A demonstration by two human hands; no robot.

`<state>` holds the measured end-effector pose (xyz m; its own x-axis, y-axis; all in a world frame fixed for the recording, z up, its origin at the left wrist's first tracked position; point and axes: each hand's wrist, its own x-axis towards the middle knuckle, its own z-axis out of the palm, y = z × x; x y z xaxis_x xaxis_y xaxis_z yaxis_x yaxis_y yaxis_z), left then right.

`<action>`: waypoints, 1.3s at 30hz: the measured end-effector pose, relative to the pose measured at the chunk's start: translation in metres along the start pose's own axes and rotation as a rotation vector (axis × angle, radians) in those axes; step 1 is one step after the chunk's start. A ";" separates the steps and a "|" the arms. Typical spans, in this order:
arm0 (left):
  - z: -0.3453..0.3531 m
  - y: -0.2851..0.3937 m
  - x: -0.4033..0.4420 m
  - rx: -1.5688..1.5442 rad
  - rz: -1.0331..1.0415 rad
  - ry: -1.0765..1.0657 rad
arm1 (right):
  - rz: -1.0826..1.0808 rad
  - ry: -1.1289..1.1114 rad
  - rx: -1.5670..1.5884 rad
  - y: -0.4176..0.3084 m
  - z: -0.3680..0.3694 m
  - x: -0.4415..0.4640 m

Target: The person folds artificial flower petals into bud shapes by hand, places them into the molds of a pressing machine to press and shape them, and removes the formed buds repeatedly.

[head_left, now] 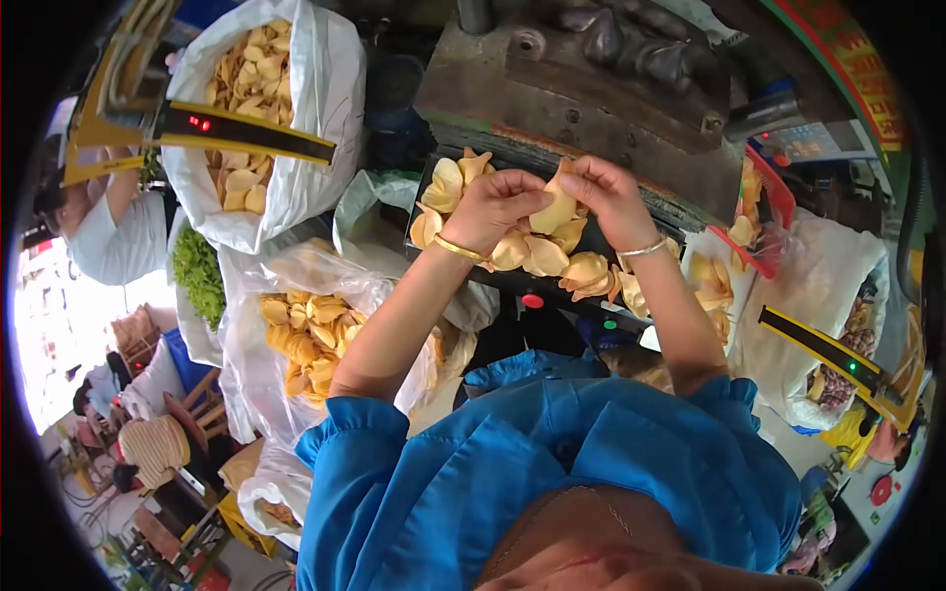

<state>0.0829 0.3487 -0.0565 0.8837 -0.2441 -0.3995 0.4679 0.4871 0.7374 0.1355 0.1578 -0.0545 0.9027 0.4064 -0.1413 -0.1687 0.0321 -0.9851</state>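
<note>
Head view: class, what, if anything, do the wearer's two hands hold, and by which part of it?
A pale yellow, petal-shaped piece: the left hand pinches its left edge, the right hand its upper end.

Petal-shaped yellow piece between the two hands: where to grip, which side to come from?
Pinch the petal-shaped yellow piece by its side edges, coming in from left and right, as the left hand and right hand do. It looks thin and curved, broad face toward the camera, so edge pinches should leave that face mostly free.
</note>
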 end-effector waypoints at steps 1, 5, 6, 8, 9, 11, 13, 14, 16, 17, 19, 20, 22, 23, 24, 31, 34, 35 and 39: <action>0.003 0.002 0.005 0.029 -0.013 -0.006 | -0.009 -0.031 -0.026 0.000 -0.009 0.004; 0.019 -0.001 0.034 0.010 -0.027 0.055 | -0.229 0.034 -0.456 -0.012 -0.022 0.006; 0.022 -0.004 0.038 -0.012 -0.031 0.095 | -0.326 0.081 -0.654 -0.013 -0.019 0.005; 0.026 -0.008 0.045 -0.008 -0.054 0.126 | -0.411 0.158 -0.838 -0.008 -0.016 0.000; 0.030 -0.010 0.050 -0.076 -0.054 0.119 | -0.376 0.207 -0.739 -0.005 -0.016 -0.003; 0.037 -0.019 0.056 -0.241 -0.045 0.117 | -0.306 0.276 -0.555 0.000 -0.017 -0.012; 0.035 -0.016 0.065 -0.319 -0.025 0.114 | -0.286 0.367 -0.358 -0.004 -0.014 -0.024; 0.032 -0.015 0.068 -0.334 0.005 0.161 | -0.280 0.423 -0.252 -0.007 -0.015 -0.035; 0.025 -0.020 0.067 -0.360 0.036 0.266 | -0.212 0.486 -0.095 -0.015 -0.032 -0.055; 0.026 -0.019 0.069 -0.363 0.060 0.301 | -0.181 0.558 0.056 -0.018 -0.039 -0.059; 0.027 -0.012 0.073 -0.283 0.058 0.224 | -0.160 0.525 0.055 -0.016 -0.041 -0.051; 0.027 -0.011 0.071 -0.212 0.049 0.166 | -0.118 0.482 0.055 -0.011 -0.041 -0.047; 0.030 -0.007 0.067 -0.063 0.044 0.052 | -0.043 0.390 0.060 -0.005 -0.043 -0.040; 0.045 -0.008 0.059 0.032 0.064 0.033 | -0.057 0.386 0.060 -0.004 -0.046 -0.035; 0.061 -0.007 0.056 0.133 0.090 0.013 | -0.076 0.359 0.121 -0.004 -0.049 -0.027; 0.054 -0.020 0.054 -0.276 -0.360 -0.208 | -0.033 0.035 0.412 -0.025 -0.053 -0.032; 0.065 -0.022 0.050 -0.349 -0.349 -0.193 | -0.034 0.008 0.440 -0.023 -0.056 -0.031; 0.067 -0.018 0.049 -0.271 -0.293 -0.114 | -0.041 0.090 0.481 -0.013 -0.053 -0.026; 0.048 0.006 0.044 0.332 0.038 0.206 | -0.018 0.203 0.453 -0.010 -0.073 -0.027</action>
<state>0.1253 0.3008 -0.0431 0.8947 -0.0416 -0.4447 0.4443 0.1861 0.8763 0.1421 0.0800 -0.0482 0.9583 0.2176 -0.1854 -0.2669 0.4492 -0.8526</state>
